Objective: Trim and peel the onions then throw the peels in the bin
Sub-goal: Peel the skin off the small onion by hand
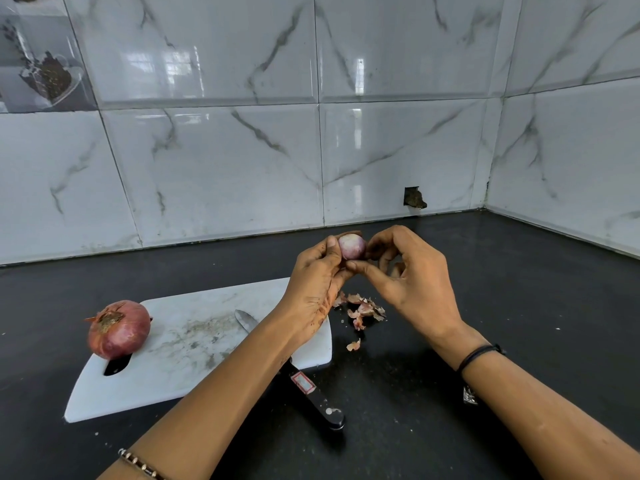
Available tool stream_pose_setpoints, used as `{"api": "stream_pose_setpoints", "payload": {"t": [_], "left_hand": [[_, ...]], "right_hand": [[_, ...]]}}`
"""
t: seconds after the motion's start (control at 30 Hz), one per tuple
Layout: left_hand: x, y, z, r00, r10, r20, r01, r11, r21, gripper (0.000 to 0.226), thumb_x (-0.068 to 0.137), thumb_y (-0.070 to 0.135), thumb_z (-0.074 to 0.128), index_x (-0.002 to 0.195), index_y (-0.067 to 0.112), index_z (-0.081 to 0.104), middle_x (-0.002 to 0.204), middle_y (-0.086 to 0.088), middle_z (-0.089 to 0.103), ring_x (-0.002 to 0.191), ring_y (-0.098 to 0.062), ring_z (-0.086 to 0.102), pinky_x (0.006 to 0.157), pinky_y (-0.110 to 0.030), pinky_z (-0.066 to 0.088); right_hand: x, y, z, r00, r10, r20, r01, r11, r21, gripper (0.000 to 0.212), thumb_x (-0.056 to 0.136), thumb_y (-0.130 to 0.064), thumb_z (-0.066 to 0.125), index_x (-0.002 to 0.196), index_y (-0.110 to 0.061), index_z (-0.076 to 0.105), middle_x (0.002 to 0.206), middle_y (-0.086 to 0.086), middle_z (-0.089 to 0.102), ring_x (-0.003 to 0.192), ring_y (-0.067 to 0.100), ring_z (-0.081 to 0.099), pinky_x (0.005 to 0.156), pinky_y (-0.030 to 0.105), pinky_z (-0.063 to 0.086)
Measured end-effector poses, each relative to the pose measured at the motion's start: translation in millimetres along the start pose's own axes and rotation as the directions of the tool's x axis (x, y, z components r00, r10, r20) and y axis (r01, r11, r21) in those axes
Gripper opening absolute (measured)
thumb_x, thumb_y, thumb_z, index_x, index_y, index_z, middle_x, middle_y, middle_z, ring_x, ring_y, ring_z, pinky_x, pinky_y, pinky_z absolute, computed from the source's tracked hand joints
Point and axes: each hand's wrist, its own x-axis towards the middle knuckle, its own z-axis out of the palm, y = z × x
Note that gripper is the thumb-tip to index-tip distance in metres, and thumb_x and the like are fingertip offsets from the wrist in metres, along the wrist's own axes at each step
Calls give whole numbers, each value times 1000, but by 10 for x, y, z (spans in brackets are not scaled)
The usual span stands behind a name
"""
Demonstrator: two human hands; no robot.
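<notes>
Both forearms stretched forward, raised off the bench, meeting toward its rear edge. Left hand (pixel 317 271) and right hand (pixel 412 271) cupped fingertip to fingertip, pinching a small onion (pixel 351 246) together. Bracelets on both wrists.

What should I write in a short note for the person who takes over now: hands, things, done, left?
Left hand and right hand: both hold the small onion above the counter; it looks mostly peeled.
Big onion: unpeeled, at the left end of the board.
Knife: lies across the board's near right edge, handle toward you, partly under the left forearm.
Peels: loose pile on the counter, right of the board.
Done: small onion nearly finished.
Left: trim and peel the big onion, then bin all the peels. No bin is in view.
</notes>
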Motion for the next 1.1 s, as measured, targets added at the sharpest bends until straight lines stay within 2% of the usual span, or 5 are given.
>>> {"api": "stream_pose_setpoints", "payload": {"t": [0.13,0.37,0.57,0.83,1.1], "left_hand": [[-12,0,0,1000,8,12,-8,1000,27,31,109,15,39,117,1,66,126,-25,66,121,-31,65,98,-29,56],[-11,1,-26,997,61,50,-66,992,106,29,108,15,42,111,8,69,117,-15,72,114,-22,69,93,-25,57],[4,-30,-50,994,101,49,-108,977,182,29,108,16,43,110,10,71,118,-15,73,117,-24,68,99,-29,54],[10,-43,-67,993,109,41,-115,970,216,28,107,15,46,108,9,73,113,-13,75,111,-21,71,96,-27,56],[42,-6,-40,1000,9,8,-9,999,42,38,108,20,43,111,-8,68,115,-29,70,110,-32,70,88,-29,60]], "right_hand": [[0,8,-7,1000,-16,9,16,1000,2,28,81,-23,86,102,-12,70,92,-7,68,76,10,63,64,8,45],[-2,-3,-9,1000,10,-3,-10,1000,28,24,83,-24,84,100,-13,72,91,-9,68,77,9,65,63,8,44],[-13,9,0,999,24,27,-26,997,75,22,85,-23,83,99,-13,70,90,-7,66,74,12,63,63,10,45],[-27,22,-2,996,-21,85,19,1000,23,13,88,-18,79,94,-13,69,88,-8,61,74,13,58,64,13,44],[-12,5,-4,999,35,2,-35,999,9,27,84,-32,84,92,-16,63,83,-6,61,65,15,58,59,18,48]]}}
